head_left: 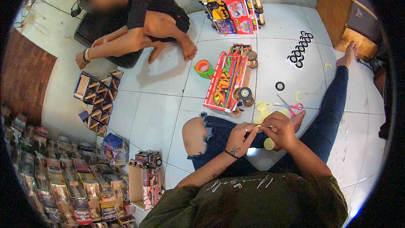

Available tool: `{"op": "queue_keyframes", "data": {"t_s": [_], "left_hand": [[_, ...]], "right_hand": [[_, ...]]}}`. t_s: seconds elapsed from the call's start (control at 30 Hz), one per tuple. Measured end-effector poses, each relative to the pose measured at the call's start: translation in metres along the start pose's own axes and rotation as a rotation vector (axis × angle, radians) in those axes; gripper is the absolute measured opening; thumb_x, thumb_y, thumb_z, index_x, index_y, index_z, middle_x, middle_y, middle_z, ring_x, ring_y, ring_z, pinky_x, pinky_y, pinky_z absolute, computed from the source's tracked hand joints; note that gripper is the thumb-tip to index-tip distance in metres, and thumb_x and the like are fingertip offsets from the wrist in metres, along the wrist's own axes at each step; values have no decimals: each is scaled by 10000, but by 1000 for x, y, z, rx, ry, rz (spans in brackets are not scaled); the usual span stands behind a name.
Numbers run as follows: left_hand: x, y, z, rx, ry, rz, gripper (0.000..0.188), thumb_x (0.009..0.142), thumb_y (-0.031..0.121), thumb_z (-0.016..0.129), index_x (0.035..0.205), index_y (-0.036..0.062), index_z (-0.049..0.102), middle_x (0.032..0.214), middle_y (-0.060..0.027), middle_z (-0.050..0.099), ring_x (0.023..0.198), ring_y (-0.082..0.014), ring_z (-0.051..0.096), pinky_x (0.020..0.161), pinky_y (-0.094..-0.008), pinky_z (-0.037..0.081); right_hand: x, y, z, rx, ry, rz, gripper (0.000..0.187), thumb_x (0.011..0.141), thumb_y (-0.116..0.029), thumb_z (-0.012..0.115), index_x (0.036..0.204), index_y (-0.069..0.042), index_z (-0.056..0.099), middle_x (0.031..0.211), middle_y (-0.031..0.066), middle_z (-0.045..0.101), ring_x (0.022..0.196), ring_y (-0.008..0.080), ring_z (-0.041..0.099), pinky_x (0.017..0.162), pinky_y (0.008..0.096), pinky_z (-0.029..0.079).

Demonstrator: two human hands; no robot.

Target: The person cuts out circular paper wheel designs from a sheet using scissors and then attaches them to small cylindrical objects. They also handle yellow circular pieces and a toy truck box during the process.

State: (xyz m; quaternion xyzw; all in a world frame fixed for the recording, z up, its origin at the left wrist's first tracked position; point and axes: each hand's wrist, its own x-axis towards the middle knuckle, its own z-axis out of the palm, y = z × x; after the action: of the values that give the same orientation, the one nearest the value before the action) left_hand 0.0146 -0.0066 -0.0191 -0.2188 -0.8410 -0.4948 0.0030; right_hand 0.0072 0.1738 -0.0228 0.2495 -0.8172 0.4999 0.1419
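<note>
Above my lap, my left hand [241, 138] and my right hand [279, 129] meet with fingertips pinched on a small pale yellow piece [258, 126], mostly hidden by the fingers. One pale yellow disc [269, 144] shows just below my right hand. Several more yellow discs [261, 105] lie on the tiles past my fingers. Beside them rest scissors with pink handles [298, 108], blades apart. A red toy truck [228, 82] leans on its side ahead of my hands, a black-and-white wheel [244, 93] on it.
A loose wheel [279, 86] and a sheet of wheels [300, 50] lie ahead right. Green and orange tape rolls [203, 68] sit by the truck. Another toy truck [232, 10] stands farther off. Wooden frames [99, 99] and wrapped toys [67, 177] fill the left; a person [139, 25] sits beyond.
</note>
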Motion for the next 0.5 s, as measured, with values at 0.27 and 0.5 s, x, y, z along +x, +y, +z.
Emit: {"op": "queue_keyframes", "data": {"t_s": [0.27,0.5], "left_hand": [[5,7,-10,246,46,199,102,789,135,613,832,42,621,804,-88,615,799,-251,572,795,-376,391],[3,10,-11,315,3,250,101,767,144,623,824,60,620,801,-51,610,812,-219,561,840,-403,356]], "right_hand": [[-5,-13,-5,73,102,286,143,653,-28,718,751,-45,614,734,73,604,699,198,589,615,304,460],[-6,-3,-9,210,3,266,176,641,-29,740,728,-43,588,746,51,581,659,133,544,570,244,415]]}}
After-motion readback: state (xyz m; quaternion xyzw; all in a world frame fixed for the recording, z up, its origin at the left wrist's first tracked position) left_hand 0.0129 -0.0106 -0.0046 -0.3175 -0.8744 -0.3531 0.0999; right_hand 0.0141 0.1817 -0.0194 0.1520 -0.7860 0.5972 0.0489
